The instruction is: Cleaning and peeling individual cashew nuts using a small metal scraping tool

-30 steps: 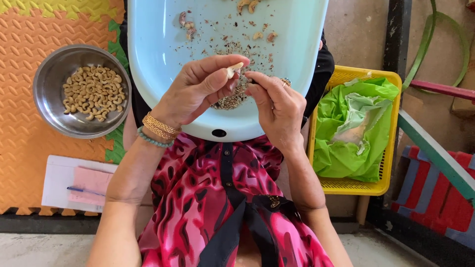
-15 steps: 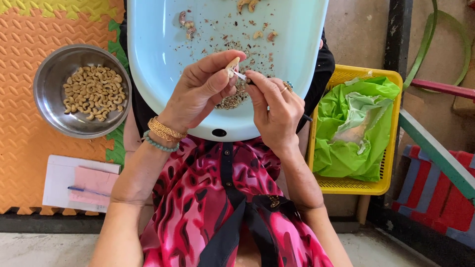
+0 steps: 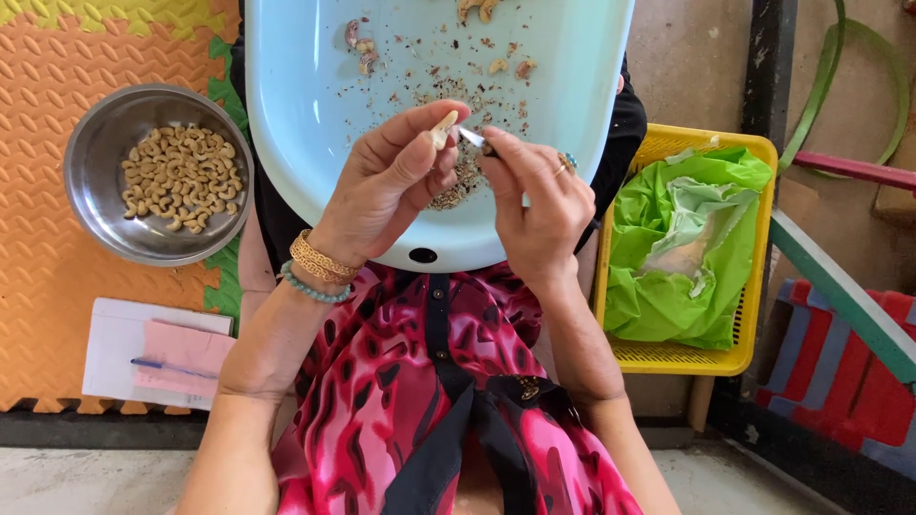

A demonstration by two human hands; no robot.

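My left hand (image 3: 386,186) pinches a pale cashew nut (image 3: 444,127) between thumb and fingertips. My right hand (image 3: 539,205) grips a small knife (image 3: 474,139), its blade tip against the nut. Both hands hover over a light blue plastic tray (image 3: 315,114) resting on my lap. Bits of brown skin (image 3: 458,186) and a few unpeeled nuts (image 3: 361,43) lie scattered on the tray. Gold and green bangles sit on my left wrist, and a ring is on my right hand.
A steel bowl (image 3: 100,195) holding several peeled cashews (image 3: 181,176) sits left on an orange foam mat (image 3: 43,286). White and pink papers with a blue pen (image 3: 157,364) lie below it. A yellow basket (image 3: 735,353) lined with a green plastic bag (image 3: 677,248) stands right.
Both hands have risen slightly over the tray. The nut has turned in my left fingers, and the blade now shows at its edge.
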